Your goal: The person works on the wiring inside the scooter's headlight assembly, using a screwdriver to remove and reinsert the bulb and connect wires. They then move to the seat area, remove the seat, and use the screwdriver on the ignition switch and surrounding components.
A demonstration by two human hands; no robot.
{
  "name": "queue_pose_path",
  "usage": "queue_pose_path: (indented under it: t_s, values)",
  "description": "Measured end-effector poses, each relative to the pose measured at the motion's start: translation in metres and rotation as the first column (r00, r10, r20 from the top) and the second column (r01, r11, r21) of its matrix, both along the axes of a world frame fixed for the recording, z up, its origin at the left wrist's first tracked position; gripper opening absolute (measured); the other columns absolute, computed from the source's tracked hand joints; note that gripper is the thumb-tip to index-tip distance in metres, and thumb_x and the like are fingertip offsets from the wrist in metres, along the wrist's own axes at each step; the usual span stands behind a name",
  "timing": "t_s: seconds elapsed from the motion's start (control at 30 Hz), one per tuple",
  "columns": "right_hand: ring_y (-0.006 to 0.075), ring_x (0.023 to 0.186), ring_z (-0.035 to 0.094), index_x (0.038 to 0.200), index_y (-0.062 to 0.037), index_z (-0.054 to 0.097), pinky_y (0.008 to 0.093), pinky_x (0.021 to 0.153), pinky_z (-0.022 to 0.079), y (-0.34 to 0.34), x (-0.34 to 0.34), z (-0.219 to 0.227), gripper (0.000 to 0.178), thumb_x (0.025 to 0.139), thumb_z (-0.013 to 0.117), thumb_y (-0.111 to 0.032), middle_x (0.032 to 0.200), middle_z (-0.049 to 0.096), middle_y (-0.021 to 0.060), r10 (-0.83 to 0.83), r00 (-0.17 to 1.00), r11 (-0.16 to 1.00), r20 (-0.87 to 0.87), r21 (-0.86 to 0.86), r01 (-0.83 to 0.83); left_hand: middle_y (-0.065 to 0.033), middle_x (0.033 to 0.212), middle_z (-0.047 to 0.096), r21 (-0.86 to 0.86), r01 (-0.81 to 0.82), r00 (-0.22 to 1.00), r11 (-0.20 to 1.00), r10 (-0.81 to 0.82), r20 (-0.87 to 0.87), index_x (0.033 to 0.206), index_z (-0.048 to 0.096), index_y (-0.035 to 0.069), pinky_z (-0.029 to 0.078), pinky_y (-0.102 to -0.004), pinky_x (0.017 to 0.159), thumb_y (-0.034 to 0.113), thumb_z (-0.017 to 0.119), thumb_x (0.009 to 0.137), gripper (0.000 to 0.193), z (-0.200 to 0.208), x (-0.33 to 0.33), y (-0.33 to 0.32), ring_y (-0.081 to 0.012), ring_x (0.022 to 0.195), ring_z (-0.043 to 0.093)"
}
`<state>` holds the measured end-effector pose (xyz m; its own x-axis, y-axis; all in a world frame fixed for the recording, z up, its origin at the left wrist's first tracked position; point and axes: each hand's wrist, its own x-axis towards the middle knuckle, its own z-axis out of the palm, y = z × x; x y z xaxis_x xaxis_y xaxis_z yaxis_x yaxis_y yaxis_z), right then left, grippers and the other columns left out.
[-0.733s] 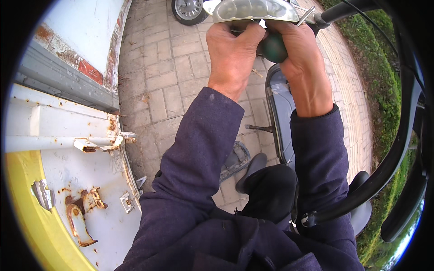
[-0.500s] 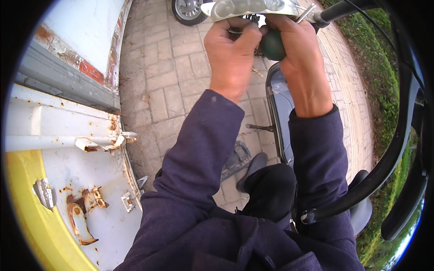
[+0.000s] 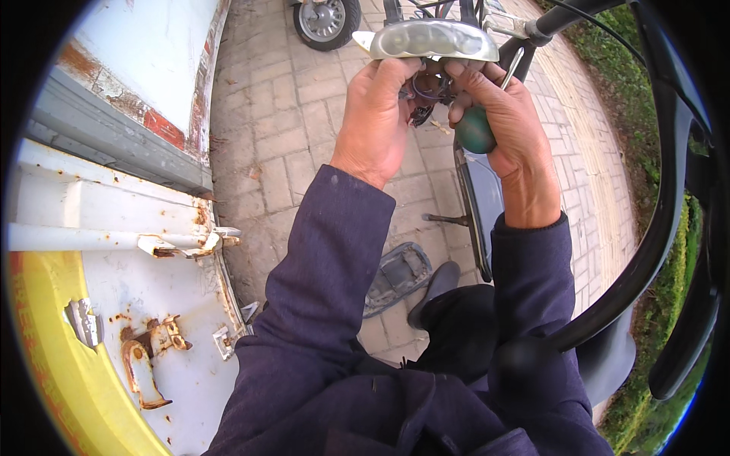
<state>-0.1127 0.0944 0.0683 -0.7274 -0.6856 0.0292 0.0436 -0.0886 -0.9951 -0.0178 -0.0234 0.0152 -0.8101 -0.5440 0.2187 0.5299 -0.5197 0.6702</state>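
Observation:
A curved lamp unit [image 3: 435, 42] with a clear lens is held up at the top of the view, in front of a scooter or bike frame. My left hand [image 3: 376, 121] is closed on its lower left edge, thumb uppermost. On the lower right edge rests the thumb of my right hand [image 3: 521, 129]. That hand is also closed round a screwdriver with a round green handle [image 3: 476, 131]; its metal shaft slants up past the fingers. Thin dark wires [image 3: 430, 85] hang between both hands under the lamp. Some fingertips are hidden behind it.
A rusty white metal panel [image 3: 106, 205] with a yellow edge stands at left. A wheel [image 3: 325, 21] shows at the top. Black tubing [image 3: 654, 251] curves along the right, before a hedge [image 3: 608, 83]. A grey plastic piece [image 3: 397, 280] lies on the paving near my foot.
The lamp and both hands sit lower in the view, with more of the lens showing. My left fingers have moved from pinching near the wires to the lamp's edge.

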Motion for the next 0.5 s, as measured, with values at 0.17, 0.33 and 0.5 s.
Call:
queue_pose_path:
  t_s: [0.17, 0.33, 0.5]
  values:
    - [0.0132, 0.064, 0.064, 0.105, -0.0016, 0.074, 0.0279, 0.061, 0.053, 0.003, -0.006, -0.002, 0.019, 0.094, 0.078, -0.016, 0.092, 0.074, 0.0077, 0.032, 0.99, 0.997, 0.138, -0.073, -0.022, -0.0053, 0.109, 0.07, 0.009, -0.01, 1.0, 1.0, 0.01, -0.016, 0.112, 0.067, 0.01, 0.049, -0.0364, 0.082, 0.031, 0.066, 0.1, 0.024, 0.001, 0.008, 0.0, -0.0185, 0.099, 0.066]
    - [0.0132, 0.065, 0.065, 0.107, -0.002, 0.073, 0.0285, 0.06, 0.055, 0.008, -0.008, -0.012, 0.021, 0.094, 0.079, -0.018, 0.096, 0.074, 0.0081, 0.175, 0.938, 0.976, 0.301, -0.181, -0.123, -0.0062, 0.11, 0.073, -0.175, -0.047, 0.993, 0.983, 0.065, 0.097, 0.122, 0.067, 0.005, 0.053, -0.0299, 0.074, 0.034, 0.066, 0.103, 0.034, 0.005, 0.016, 0.0, -0.0145, 0.094, 0.068]
    - [0.0119, 0.065, 0.064, 0.1, -0.003, 0.073, 0.0269, 0.06, 0.055, 0.008, -0.008, -0.018, 0.02, 0.093, 0.081, -0.019, 0.086, 0.072, 0.006, 0.078, 0.957, 0.986, 0.281, -0.162, -0.032, -0.0046, 0.102, 0.074, -0.355, 0.007, 0.998, 0.935, 0.016, 0.064, 0.123, 0.068, 0.001, 0.052, -0.0261, 0.07, 0.021, 0.08, 0.094, 0.037, 0.012, 0.021, 0.007, -0.0105, 0.081, 0.067]
